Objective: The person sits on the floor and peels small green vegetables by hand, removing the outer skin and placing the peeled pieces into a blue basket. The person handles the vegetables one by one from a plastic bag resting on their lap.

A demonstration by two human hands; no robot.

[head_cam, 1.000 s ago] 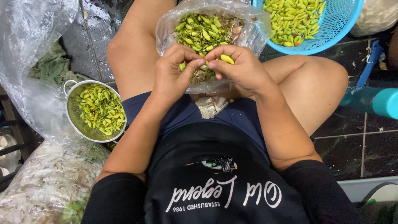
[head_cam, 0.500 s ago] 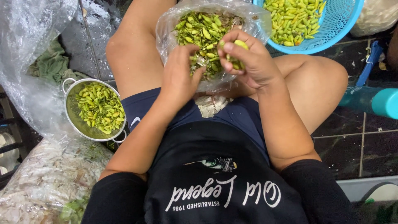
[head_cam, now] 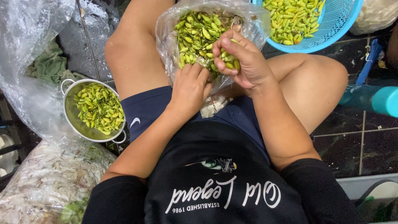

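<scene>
Sitting far to the left of the clear plastic bag [head_cam: 174,45] is a metal colander [head_cam: 72,120], holding green chillies with stems and lying where it lay a second ago. Below the colander, a large clear sack [head_cam: 45,182] of pale scraps is resting on the floor.

Moving toward the bag, the left hand [head_cam: 190,89] is now pressing against its near lower edge, fingers curled into the plastic and the chillies [head_cam: 195,35] there; how firmly its grip is closing cannot be told. A second ago this hand was meeting the other in front of the bag, working one chilli between them.

Just right of it, the right hand [head_cam: 242,62] is lifting over the bag's mouth, having risen from that shared spot. Its grip is closing in a loose fist around a small bunch of green chillies [head_cam: 230,56], several tips showing between the fingers.

The bag itself is resting between the person's bare knees, open and full.

Above and right of the bag, a blue plastic basket [head_cam: 340,29] is holding more chillies, unchanged.
</scene>
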